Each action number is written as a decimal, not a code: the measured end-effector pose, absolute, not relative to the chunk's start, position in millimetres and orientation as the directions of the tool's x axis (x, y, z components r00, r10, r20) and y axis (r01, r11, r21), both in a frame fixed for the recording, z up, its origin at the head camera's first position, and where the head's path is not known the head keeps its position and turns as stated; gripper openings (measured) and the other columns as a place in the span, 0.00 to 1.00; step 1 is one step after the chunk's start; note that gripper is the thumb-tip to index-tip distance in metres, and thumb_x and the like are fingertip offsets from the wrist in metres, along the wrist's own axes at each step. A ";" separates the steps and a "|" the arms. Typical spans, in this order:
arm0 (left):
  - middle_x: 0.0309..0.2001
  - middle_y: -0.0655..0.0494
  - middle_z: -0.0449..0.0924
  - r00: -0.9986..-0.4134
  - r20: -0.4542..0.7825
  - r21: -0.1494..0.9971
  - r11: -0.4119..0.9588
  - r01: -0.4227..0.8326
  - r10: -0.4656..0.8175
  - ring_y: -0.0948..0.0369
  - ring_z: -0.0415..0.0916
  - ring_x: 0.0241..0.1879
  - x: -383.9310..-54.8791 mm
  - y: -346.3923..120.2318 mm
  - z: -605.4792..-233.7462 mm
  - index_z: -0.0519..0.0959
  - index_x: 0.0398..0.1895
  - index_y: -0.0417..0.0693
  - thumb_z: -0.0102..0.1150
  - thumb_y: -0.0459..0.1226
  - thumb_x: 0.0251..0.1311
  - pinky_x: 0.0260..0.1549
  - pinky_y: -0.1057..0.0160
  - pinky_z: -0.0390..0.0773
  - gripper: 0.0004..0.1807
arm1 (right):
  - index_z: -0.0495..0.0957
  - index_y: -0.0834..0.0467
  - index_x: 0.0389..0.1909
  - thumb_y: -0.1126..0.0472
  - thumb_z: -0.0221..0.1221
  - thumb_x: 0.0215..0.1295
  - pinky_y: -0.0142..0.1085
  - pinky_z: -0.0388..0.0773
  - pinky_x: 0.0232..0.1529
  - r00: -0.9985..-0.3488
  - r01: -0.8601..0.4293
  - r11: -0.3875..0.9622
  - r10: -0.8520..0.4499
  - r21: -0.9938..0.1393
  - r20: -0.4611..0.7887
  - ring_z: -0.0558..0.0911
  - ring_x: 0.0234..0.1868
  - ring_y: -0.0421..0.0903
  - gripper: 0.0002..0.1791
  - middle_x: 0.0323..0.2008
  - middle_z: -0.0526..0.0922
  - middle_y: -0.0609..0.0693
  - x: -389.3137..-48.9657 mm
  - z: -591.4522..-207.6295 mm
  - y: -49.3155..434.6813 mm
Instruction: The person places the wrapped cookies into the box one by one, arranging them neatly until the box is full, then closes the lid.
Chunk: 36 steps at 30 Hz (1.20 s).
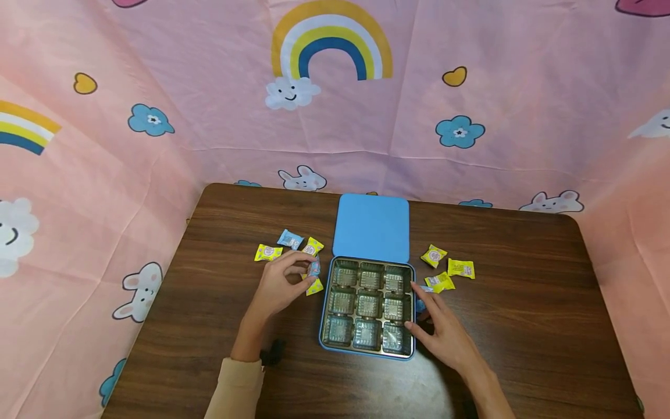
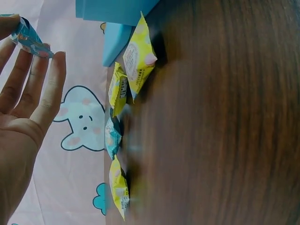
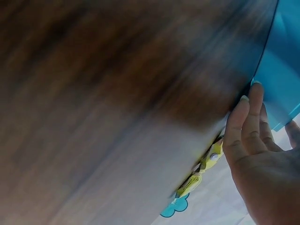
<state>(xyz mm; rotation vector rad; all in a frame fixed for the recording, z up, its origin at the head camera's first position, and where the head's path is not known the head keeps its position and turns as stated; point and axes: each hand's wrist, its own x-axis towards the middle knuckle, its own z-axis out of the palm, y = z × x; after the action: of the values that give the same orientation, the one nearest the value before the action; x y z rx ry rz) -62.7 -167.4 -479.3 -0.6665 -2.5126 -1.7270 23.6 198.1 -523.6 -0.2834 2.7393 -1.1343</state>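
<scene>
My left hand [image 1: 280, 283] pinches a blue wrapped candy [image 1: 314, 267] between thumb and fingertips, raised just left of the tin. In the left wrist view, that same candy [image 2: 32, 40] is up off the table. The blue tin [image 1: 321, 326] stands with its lid [image 1: 371, 228] laid back, and a tray of square compartments [image 1: 369, 304] inside shows no candy. My right hand [image 1: 445, 331] rests against the tin's right side, fingers extended. In the right wrist view, its fingertips [image 3: 256, 89] touch the tin's blue wall [image 3: 283, 70].
Left of the tin lie yellow candies [image 1: 268, 252] and a blue candy [image 1: 290, 239]. To the right are yellow candies [image 1: 461, 268], with blue wrappers [image 1: 421, 306] partly hidden by my right hand. A small black object [image 1: 273, 352] sits near my left wrist. Pink printed cloth [image 1: 366, 128] surrounds the wooden table [image 1: 523, 326].
</scene>
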 end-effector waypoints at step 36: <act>0.48 0.58 0.81 -0.825 0.293 0.827 0.304 0.472 0.483 0.59 0.80 0.44 -80.4 -121.3 -485.6 0.82 0.51 0.52 0.72 0.32 0.56 0.45 0.54 0.82 0.19 | 0.52 0.33 0.78 0.37 0.62 0.64 0.67 0.71 0.52 -0.983 -0.114 0.820 -0.174 -0.561 -0.055 0.72 0.62 0.62 0.44 0.62 0.75 0.57 27.9 -525.5 193.9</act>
<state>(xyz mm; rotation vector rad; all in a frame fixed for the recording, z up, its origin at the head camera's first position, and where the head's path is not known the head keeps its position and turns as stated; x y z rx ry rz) -80.4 -121.3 -485.6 -0.9326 -2.5454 -1.6089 27.9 193.9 -525.5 -0.2296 2.8979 -0.8828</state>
